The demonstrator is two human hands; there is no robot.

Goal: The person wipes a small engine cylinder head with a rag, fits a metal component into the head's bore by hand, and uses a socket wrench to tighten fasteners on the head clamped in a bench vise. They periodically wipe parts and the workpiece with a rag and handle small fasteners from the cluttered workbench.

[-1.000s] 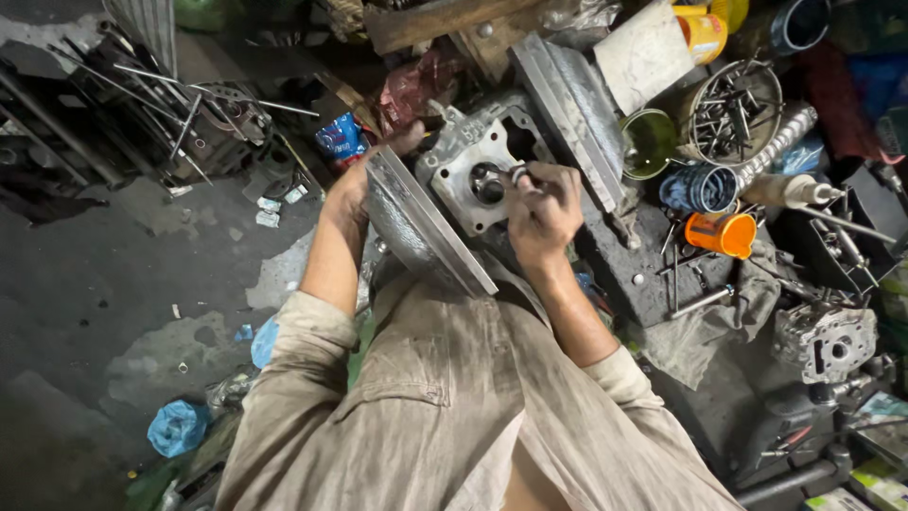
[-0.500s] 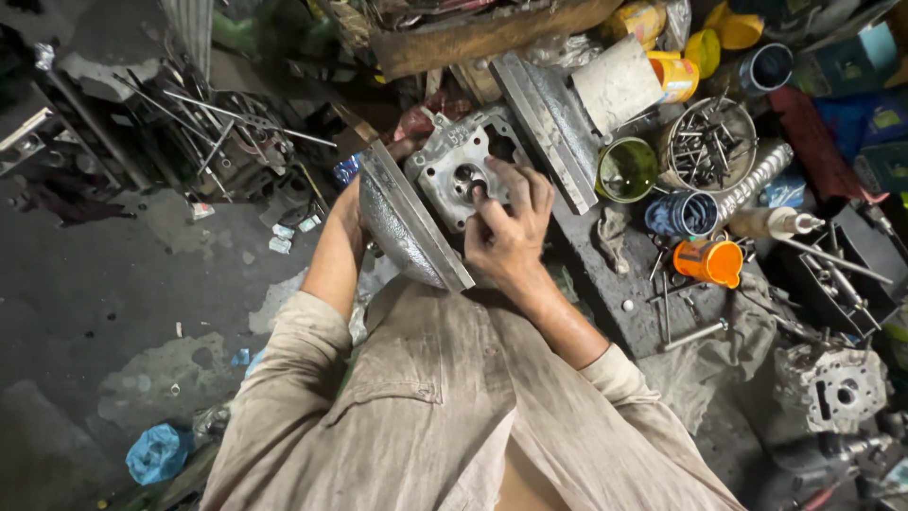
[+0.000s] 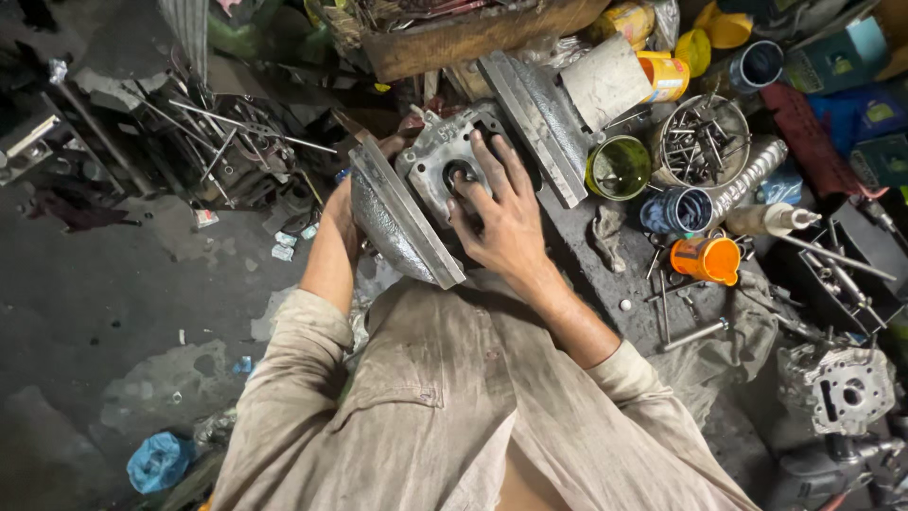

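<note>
Right hand (image 3: 506, 222) spread flat on grey engine casing (image 3: 445, 166), fingertips at its bore; left hand (image 3: 342, 213) mostly hidden, grip unclear. Best keep casing steady, press evenly.

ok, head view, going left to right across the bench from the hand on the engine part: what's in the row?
Right hand on the grey engine casting → green tin → blue can → orange cup → white squeeze bottle.

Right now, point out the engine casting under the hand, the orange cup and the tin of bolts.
engine casting (image 3: 437, 163): head view, bare metal left of the round bore.
orange cup (image 3: 707, 259): head view, its side wall.
tin of bolts (image 3: 742, 156): head view, right rim.
</note>
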